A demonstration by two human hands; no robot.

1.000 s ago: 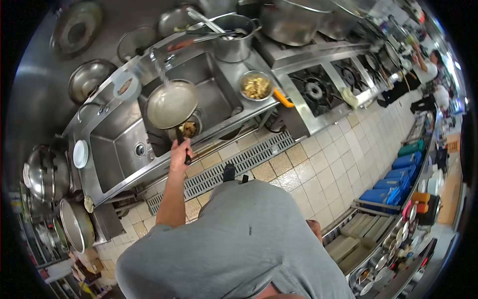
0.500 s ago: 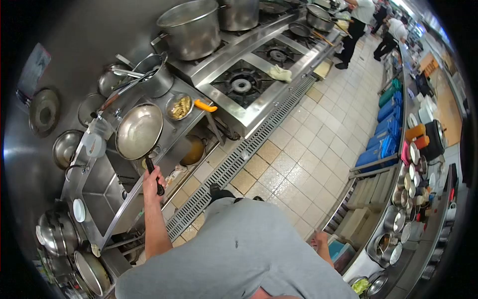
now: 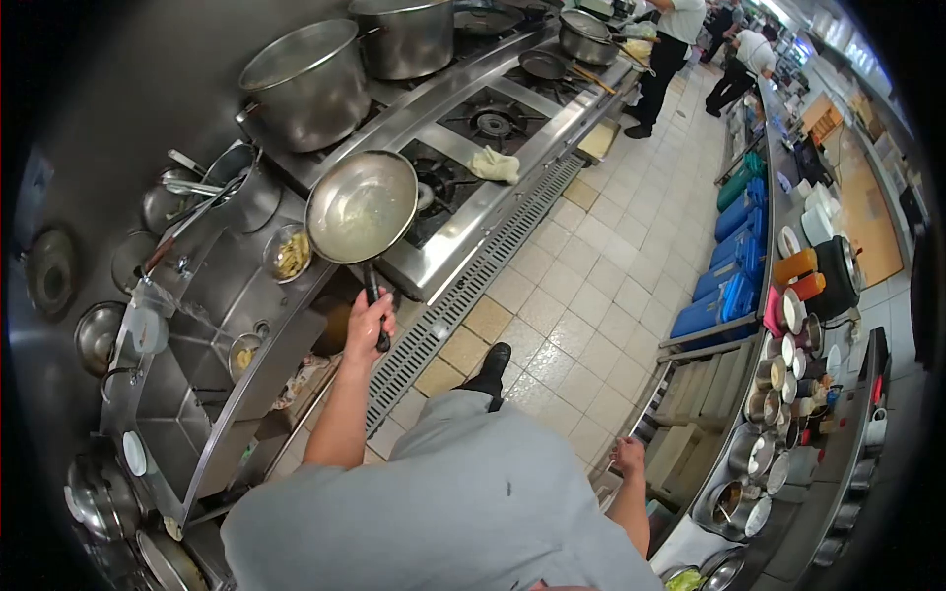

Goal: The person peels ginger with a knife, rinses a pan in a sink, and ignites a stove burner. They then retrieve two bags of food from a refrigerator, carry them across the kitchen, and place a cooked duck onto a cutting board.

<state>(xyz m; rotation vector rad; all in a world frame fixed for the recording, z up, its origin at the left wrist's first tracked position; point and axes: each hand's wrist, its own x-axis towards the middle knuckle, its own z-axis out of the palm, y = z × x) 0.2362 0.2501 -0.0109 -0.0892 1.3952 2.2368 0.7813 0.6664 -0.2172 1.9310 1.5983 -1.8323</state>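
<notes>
My left hand (image 3: 369, 321) is closed round the black handle of a frying pan (image 3: 363, 207). The pan's pale, worn inside faces up, and it overlaps the front corner of the stove (image 3: 414, 264) in view. On the steel counter beside the pan sits a metal bowl (image 3: 289, 254) of yellowish food pieces. My right hand (image 3: 628, 456) hangs low on the right with nothing visible in it, its fingers loosely bent and apart. It is nearest to the shelving under the right-hand counter.
Large stockpots (image 3: 305, 89) stand at the back of the stove, and a cloth (image 3: 494, 165) lies near its front edge. A sink (image 3: 177, 394) is at left. Blue bins (image 3: 717, 307) line the right counter. Co-workers (image 3: 670, 59) stand farther up the tiled aisle (image 3: 552, 295).
My left hand has carried the frying pan right, from over the sink counter to the stove's corner. The view has shifted forward along the aisle, and a foot has stepped ahead.
</notes>
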